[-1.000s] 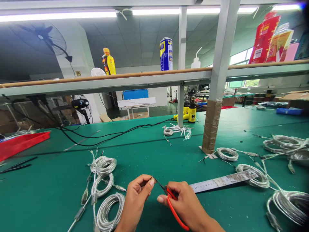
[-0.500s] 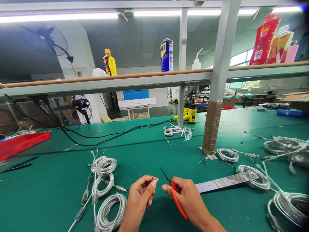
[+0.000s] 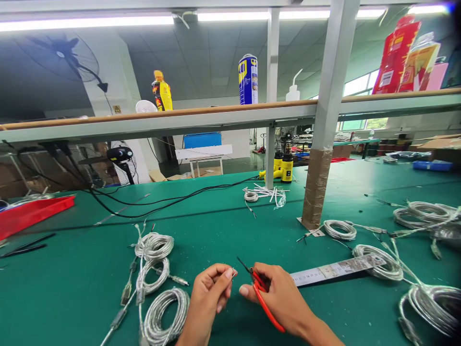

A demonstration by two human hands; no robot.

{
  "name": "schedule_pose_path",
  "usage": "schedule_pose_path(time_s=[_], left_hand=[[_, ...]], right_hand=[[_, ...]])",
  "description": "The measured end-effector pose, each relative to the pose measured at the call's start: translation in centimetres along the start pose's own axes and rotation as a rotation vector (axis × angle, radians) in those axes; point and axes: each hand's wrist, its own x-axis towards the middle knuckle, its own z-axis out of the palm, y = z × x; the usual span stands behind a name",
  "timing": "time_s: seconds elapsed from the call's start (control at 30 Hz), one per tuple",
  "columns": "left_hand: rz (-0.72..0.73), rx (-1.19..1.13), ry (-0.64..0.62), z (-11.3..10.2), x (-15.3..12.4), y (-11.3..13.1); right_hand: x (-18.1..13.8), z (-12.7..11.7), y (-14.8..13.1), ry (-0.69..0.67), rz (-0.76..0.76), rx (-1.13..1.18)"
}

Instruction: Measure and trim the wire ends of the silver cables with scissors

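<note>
My left hand is curled, pinching a thin wire end between thumb and forefinger. My right hand grips red-handled snips whose dark tip points up and to the left, a short gap from the wire end. Both hands hover low over the green bench mat, near its front edge. Just left of my left hand lie silver braided cable coils.
A steel ruler lies right of my right hand. More cable coils fill the right side, another sits by a taped post. A red tray is far left, black cords cross behind, spray cans stand on the shelf.
The snips' tip was at the wire in my left fingers a second ago; my right hand has since drawn it away to the right, leaving a gap. My left hand barely shifted.
</note>
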Motion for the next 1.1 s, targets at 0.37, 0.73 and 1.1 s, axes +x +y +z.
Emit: schedule_pose_path(time_s=[0.37, 0.73, 1.1], left_hand=[[-0.003, -0.021, -0.024, -0.15, -0.11, -0.27], [0.018, 0.016, -0.032, -0.24, -0.17, -0.33], [0.014, 0.026, -0.051, -0.14, -0.07, -0.41]], right_hand=[[-0.60, 0.23, -0.77, -0.024, -0.055, -0.056], [-0.61, 0.13, -0.95, -0.043, -0.017, -0.069], [-0.60, 0.54, -0.96, 0.002, -0.021, -0.107]])
